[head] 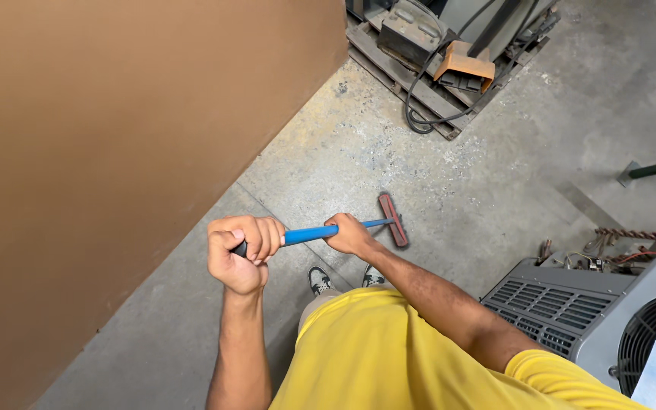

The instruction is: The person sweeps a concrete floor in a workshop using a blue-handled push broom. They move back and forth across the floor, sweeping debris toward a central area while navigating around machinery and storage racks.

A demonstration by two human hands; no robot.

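Both hands closed on blue-handled push broom (328, 230), left hand (241, 250) capping handle end, right hand (349, 234) lower; dark red brush head (393, 219) on grey concrete floor (449, 175) at 12 o'clock of shoes; advise short, flat strokes.
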